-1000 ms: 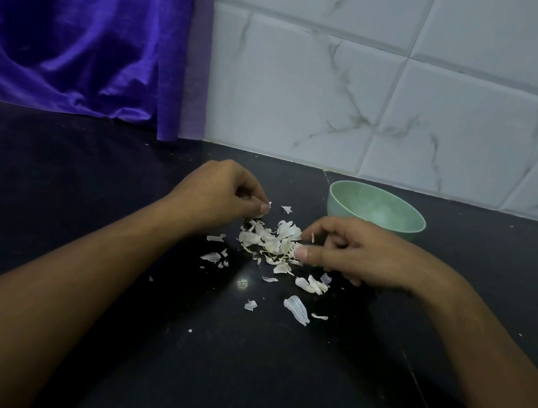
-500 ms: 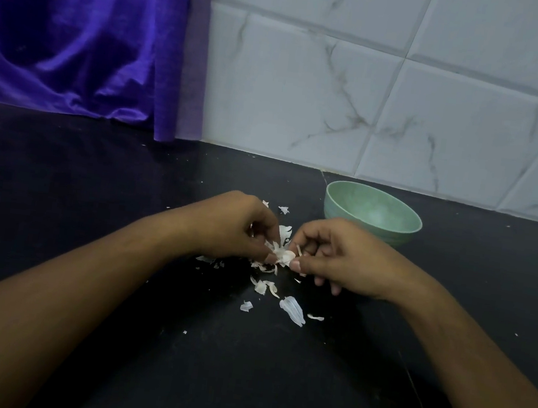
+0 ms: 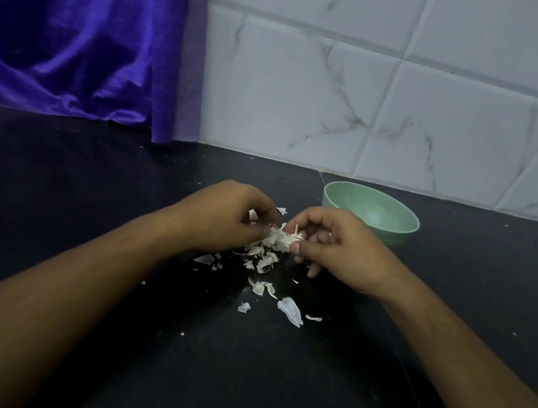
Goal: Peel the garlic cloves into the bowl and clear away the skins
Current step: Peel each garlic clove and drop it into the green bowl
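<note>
Just left of the green bowl (image 3: 378,206), on the bench (image 3: 94,190), my left hand (image 3: 226,215) and right hand (image 3: 339,248) each clamp a grip on garlic skins (image 3: 278,238).

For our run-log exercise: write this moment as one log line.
left hand: pinches skin pile | right hand: pinches skin pile | green bowl: beyond right hand | loose skins: on counter
</note>
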